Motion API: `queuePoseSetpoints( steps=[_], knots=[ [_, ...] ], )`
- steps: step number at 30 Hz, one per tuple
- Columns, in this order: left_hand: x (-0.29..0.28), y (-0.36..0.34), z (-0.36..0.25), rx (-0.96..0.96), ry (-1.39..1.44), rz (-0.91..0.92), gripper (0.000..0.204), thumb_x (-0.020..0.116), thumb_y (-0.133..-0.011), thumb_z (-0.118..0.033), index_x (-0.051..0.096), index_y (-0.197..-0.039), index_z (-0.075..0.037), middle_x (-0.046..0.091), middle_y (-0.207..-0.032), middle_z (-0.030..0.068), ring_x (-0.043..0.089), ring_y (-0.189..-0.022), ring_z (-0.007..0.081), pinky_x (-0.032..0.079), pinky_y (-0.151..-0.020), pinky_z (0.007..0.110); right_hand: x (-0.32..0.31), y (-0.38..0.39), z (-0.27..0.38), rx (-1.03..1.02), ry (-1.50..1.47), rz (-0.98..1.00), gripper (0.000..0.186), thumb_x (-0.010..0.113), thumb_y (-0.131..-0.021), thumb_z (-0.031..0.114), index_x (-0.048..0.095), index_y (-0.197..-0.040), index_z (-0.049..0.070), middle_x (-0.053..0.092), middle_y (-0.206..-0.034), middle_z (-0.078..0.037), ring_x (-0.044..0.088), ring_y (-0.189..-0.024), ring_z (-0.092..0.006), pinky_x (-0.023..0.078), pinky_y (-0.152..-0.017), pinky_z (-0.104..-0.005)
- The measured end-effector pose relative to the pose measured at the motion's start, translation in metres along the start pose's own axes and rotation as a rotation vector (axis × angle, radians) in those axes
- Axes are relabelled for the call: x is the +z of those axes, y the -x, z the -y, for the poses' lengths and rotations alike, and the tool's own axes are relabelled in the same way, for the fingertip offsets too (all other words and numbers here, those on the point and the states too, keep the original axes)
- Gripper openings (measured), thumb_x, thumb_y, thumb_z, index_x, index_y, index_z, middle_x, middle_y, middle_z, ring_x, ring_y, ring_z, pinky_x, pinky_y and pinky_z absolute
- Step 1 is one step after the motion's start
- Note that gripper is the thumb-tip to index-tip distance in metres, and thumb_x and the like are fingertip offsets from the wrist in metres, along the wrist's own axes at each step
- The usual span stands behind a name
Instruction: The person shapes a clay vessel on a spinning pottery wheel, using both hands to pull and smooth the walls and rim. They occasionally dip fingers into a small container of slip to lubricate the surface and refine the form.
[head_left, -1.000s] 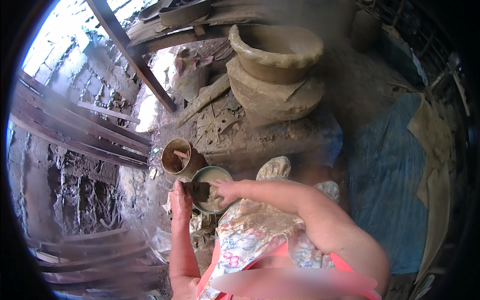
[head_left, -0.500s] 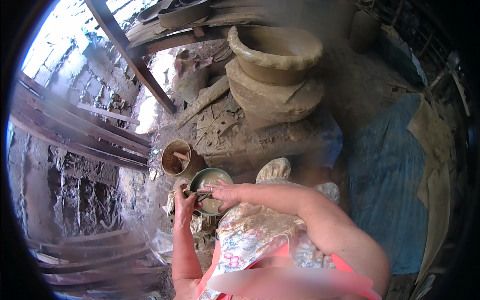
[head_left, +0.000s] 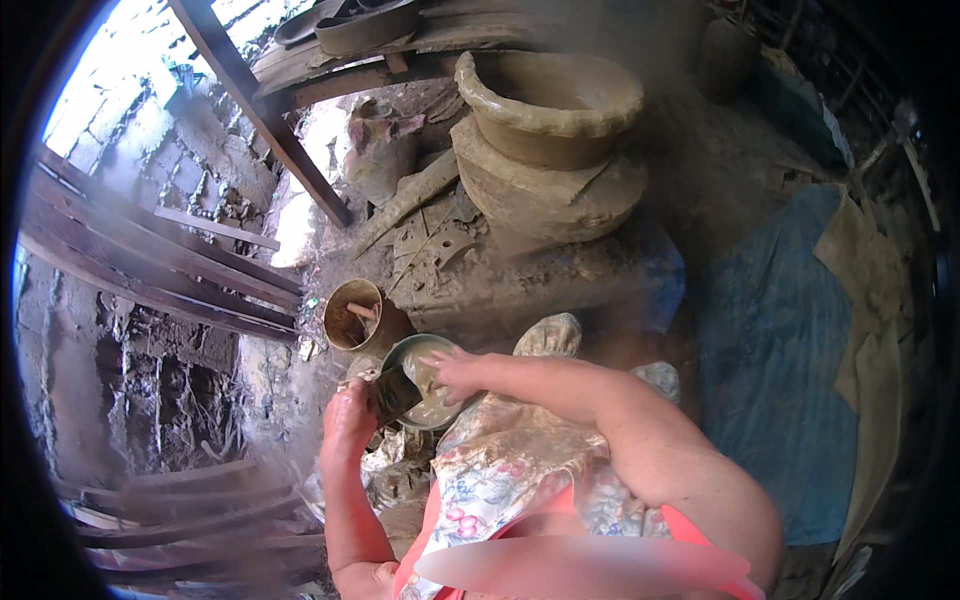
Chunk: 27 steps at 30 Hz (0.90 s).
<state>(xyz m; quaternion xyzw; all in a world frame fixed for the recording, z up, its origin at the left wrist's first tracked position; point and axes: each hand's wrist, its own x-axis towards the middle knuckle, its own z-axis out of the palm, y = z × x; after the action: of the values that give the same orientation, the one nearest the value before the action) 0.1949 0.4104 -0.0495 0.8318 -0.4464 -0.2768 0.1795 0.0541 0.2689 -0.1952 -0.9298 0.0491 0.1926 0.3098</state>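
Observation:
My left hand (head_left: 350, 408) is closed on the edge of a dark, flat, roughly rectangular piece (head_left: 396, 396), whose material I cannot make out. The piece tilts over the left side of a round greenish bowl (head_left: 436, 423) holding murky, clay-coloured liquid. My right hand (head_left: 456, 373) reaches in over the bowl's far side, fingers apart and apparently holding nothing. Whether its fingertips touch the liquid is unclear. Beyond the bowl, a large wet clay pot (head_left: 545, 150) with a thick, uneven rim (head_left: 560, 122) rests on a rounded, clay-smeared base (head_left: 545, 200).
A brown bucket (head_left: 345, 340) with a stick-like piece (head_left: 362, 312) inside stands just beyond the bowl. Wooden beams (head_left: 160, 250) run along the left wall. Blue sheeting (head_left: 775, 380) lies to the right. A plank shelf (head_left: 400, 55) holds curved dark items at the back.
My left hand has moved slightly left, and the dark piece now shows its broad face. My right hand has drawn off it, up and right over the bowl.

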Motion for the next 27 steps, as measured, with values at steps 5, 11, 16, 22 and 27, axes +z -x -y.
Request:
queuePoseSetpoints(
  steps=[5,11,16,22,27],
  knots=[
    [0.034,-0.026,0.018,0.212,-0.535,-0.046,0.016,0.052,-0.074,-0.006,0.059,-0.088,-0.01,0.062,-0.085,0.0133,0.061,-0.081,0.0319,0.047,-0.067,0.04,-0.007,-0.02,0.028,-0.224,-0.155,-0.191,0.053,0.067,-0.064,0.038,0.061,-0.11,0.014,0.017,-0.143,-0.014,0.017,-0.131,-0.0329,0.02,-0.103,-0.0523],
    [0.021,-0.019,0.021,0.336,-0.332,-0.155,0.012,0.059,-0.074,-0.01,0.059,-0.086,-0.008,0.06,-0.082,0.0113,0.059,-0.076,0.0333,0.046,-0.065,0.041,-0.006,-0.027,0.032,-0.315,-0.408,-0.288,0.054,0.068,-0.065,0.032,0.057,-0.113,0.01,0.04,-0.127,-0.007,0.034,-0.121,-0.0227,0.027,-0.098,-0.0477],
    [-0.015,-0.009,0.002,0.313,-0.258,-0.239,0.009,0.058,-0.075,-0.007,0.057,-0.084,-0.007,0.058,-0.083,0.0127,0.057,-0.076,0.0351,0.045,-0.064,0.041,-0.013,-0.011,0.022,-0.192,-0.213,-0.272,0.05,0.065,-0.07,0.03,0.055,-0.113,0.008,0.04,-0.129,-0.003,0.035,-0.121,-0.021,0.029,-0.095,-0.0518],
    [-0.044,0.018,-0.018,0.37,-0.24,-0.334,0.01,0.057,-0.075,-0.003,0.056,-0.085,-0.004,0.058,-0.082,0.0131,0.057,-0.075,0.0339,0.044,-0.064,0.039,-0.015,-0.017,0.017,-0.194,-0.147,-0.19,0.062,0.066,-0.072,0.031,0.044,-0.126,0.01,0.032,-0.137,-0.004,0.02,-0.132,-0.0261,0.02,-0.102,-0.0558],
    [-0.065,0.012,0.007,0.411,-0.197,-0.665,0.007,0.053,-0.082,-0.008,0.056,-0.087,-0.004,0.058,-0.079,0.0153,0.055,-0.07,0.0364,0.042,-0.06,0.042,-0.014,0.0,0.005,0.005,-0.134,-0.264,0.073,0.066,-0.073,0.033,0.032,-0.135,0.013,0.02,-0.143,-0.011,0.013,-0.134,-0.03,0.016,-0.103,-0.0572]
  ],
)
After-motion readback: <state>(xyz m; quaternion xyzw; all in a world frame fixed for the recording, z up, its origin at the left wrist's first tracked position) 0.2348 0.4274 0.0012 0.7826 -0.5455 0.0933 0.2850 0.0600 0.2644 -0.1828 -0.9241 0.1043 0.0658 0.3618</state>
